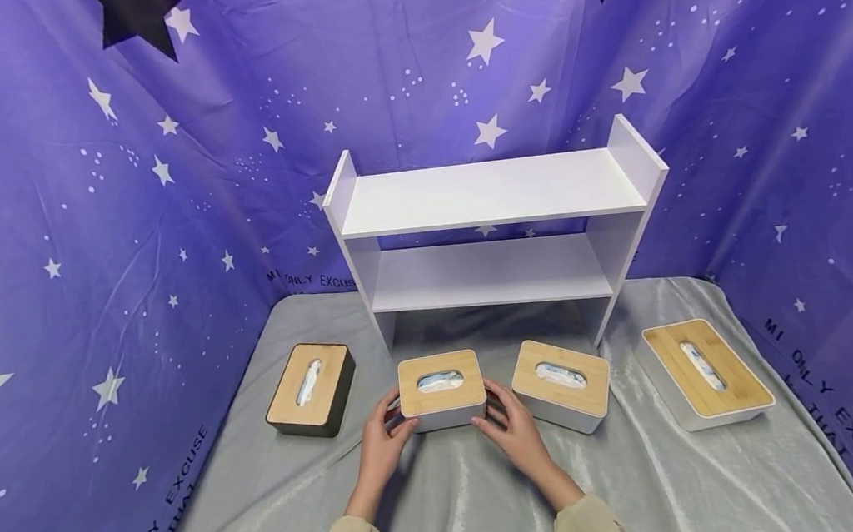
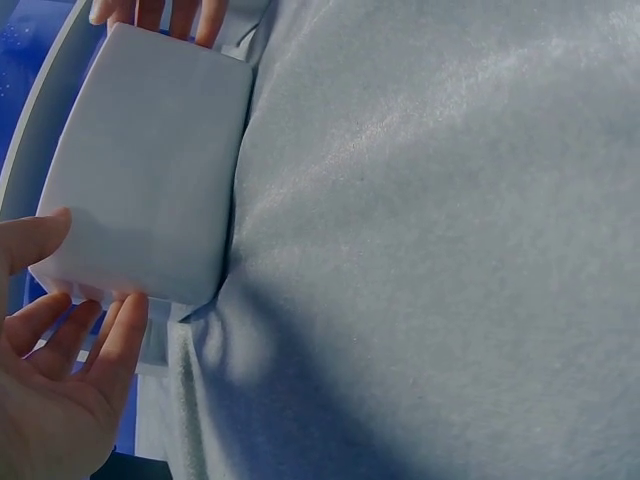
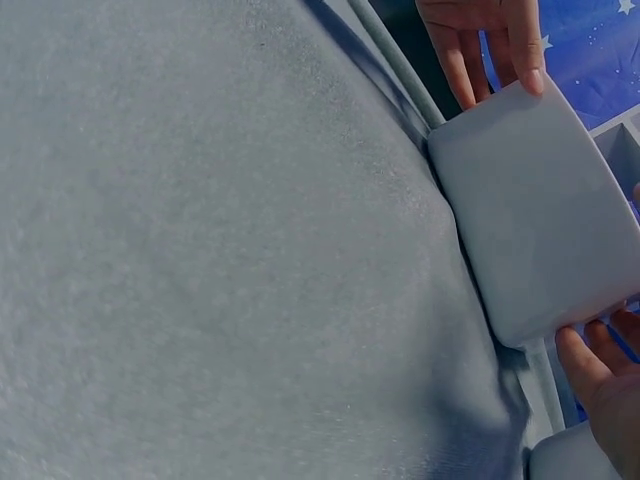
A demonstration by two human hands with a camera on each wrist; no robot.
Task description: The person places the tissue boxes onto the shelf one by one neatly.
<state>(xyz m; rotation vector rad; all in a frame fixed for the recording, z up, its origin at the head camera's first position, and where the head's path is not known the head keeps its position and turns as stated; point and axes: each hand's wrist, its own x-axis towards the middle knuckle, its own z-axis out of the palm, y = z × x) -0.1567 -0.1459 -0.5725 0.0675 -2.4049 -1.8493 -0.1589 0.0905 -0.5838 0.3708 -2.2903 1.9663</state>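
Note:
A tissue box (image 1: pixel 449 417) with a white body and a light wooden lid sits on the grey cloth, a tissue showing in its oval slot. My left hand (image 1: pixel 381 446) holds its left side, thumb at the front corner and fingers along the side wall. On the opposite side, my right hand (image 1: pixel 515 436) grips it in the same way. In the left wrist view, the box's plain white wall (image 2: pixel 150 160) appears between both hands. The right wrist view also shows this wall (image 3: pixel 535 210), with fingers at both ends.
Just behind the box stands a white two-tier shelf (image 1: pixel 491 273). A dark tissue box (image 1: pixel 325 412) lies to the left. Right of my hands are a white tissue box (image 1: pixel 558 410) and another, larger one (image 1: pixel 709 419). A purple star-patterned curtain (image 1: pixel 411 67) surrounds the cloth-covered table (image 1: pixel 249 497).

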